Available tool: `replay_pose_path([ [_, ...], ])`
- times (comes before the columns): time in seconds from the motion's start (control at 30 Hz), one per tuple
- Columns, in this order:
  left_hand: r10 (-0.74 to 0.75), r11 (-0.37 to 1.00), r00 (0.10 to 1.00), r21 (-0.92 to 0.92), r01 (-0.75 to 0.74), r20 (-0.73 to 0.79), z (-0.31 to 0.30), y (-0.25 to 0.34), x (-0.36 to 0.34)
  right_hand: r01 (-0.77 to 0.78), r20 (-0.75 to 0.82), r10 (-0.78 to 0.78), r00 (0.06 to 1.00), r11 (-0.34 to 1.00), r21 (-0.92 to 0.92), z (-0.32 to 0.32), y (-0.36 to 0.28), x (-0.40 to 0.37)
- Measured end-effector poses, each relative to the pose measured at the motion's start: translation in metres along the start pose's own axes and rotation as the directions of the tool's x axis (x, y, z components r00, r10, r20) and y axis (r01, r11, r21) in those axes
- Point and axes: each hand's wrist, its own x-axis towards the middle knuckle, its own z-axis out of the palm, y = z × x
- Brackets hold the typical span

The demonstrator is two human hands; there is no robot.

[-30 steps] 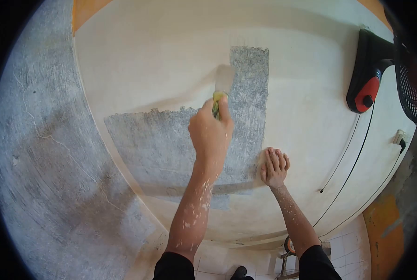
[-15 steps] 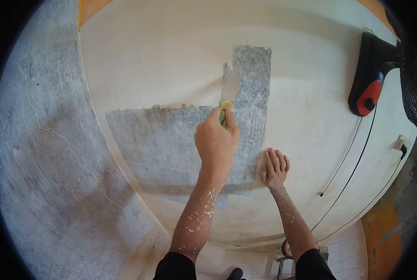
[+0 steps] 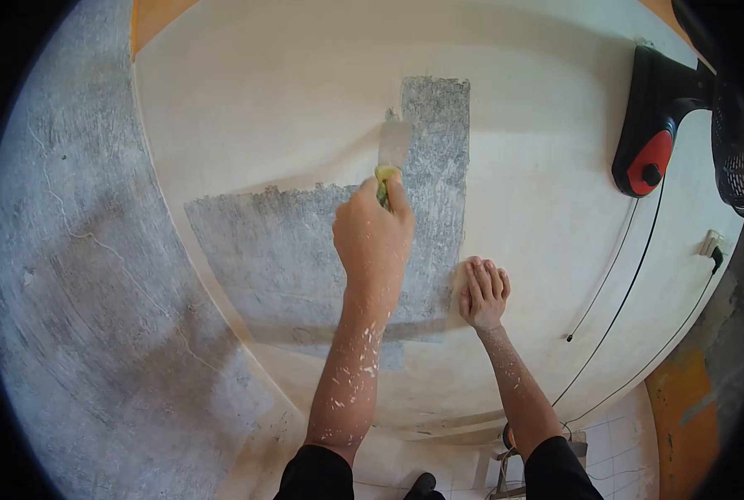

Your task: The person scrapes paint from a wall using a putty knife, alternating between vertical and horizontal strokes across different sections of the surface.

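Observation:
My left hand (image 3: 374,229) is closed around the yellow-green handle of a scraper (image 3: 394,143). Its broad, flat blade points up the wall, at the border between cream paint and a bare grey patch (image 3: 434,158). That patch is rough, with a tall strip on the right and a wider area reaching left below. Lower and to the right, my right hand (image 3: 484,292) lies flat on the painted wall (image 3: 547,217), beside the patch's right edge, fingers stretched out and holding nothing. Pale paint flakes cling to both forearms, more thickly on the left one.
A black and red wall fan (image 3: 651,142) hangs at the upper right, with cords dangling below it. Further right, a plug sits in a wall socket (image 3: 711,243). A grey wall (image 3: 97,250) meets this one at the left corner. Near my feet stands a stool-like object (image 3: 505,475).
The scraper and my left hand have shifted slightly up and left along the patch's edge. My right hand keeps its place on the wall. The whole view has moved a little.

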Motion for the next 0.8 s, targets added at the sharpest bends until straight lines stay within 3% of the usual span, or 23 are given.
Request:
replay_pose_path([
  [0.2,0.028,0.996,0.997,-0.08,-0.034,-0.072,0.01,-0.006,0.004,-0.004,0.002,0.004,1.0,1.0,0.002,0.003,0.0,0.001],
  [0.5,0.045,0.998,0.999,-0.042,-0.045,-0.003,0.0,-0.008,0.001,0.025,-0.008,-0.024,1.0,0.999,0.02,0.0,0.004,0.001],
  [0.7,0.05,0.998,0.996,-0.043,-0.053,-0.073,0.008,-0.006,0.009,-0.008,-0.011,0.008,1.0,1.0,0.011,0.001,-0.002,-0.003],
  [0.8,0.037,0.999,0.999,0.008,-0.037,-0.015,0.007,0.001,0.005,-0.004,-0.018,0.004,1.0,1.0,-0.011,0.005,0.001,0.003],
])
